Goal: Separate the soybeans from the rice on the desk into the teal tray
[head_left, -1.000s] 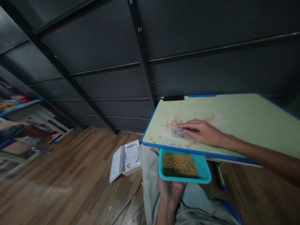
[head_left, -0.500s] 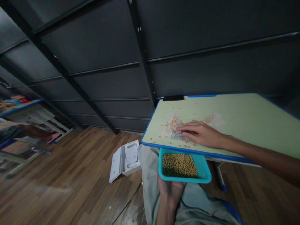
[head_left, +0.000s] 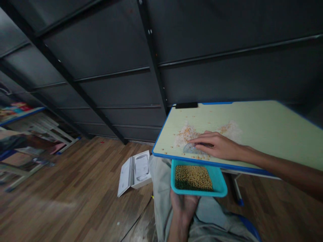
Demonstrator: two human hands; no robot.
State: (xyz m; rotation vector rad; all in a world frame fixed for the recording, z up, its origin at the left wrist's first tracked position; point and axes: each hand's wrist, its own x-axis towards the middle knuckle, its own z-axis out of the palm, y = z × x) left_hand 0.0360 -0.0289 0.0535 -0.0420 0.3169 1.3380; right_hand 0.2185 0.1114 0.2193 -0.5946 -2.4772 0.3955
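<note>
My left hand (head_left: 184, 205) supports a teal plastic tray (head_left: 219, 181) from below, just under the table's front edge. Inside the tray lie yellow soybeans (head_left: 196, 176), with small dark green beans along the near left side. On the tabletop, my right hand (head_left: 218, 144) has its fingers closed on a clear plastic protractor (head_left: 189, 148), pressed flat to the surface. A pile of white grains mixed with soybeans (head_left: 186, 133) lies just beyond the protractor. Loose soybeans are scattered near the front edge. Another white-grain pile (head_left: 233, 130) lies behind my right hand.
The pale green table (head_left: 264, 127) has a blue rim, and a flat black object (head_left: 186, 105) lies at its back left corner. An open white box (head_left: 141, 168) and a black cable (head_left: 137, 218) are on the wooden floor. Another person's leg (head_left: 37, 143) shows at far left.
My right hand has shifted slightly left at the fingertips, and more of the protractor shows. The tray and my left hand have stayed almost still.
</note>
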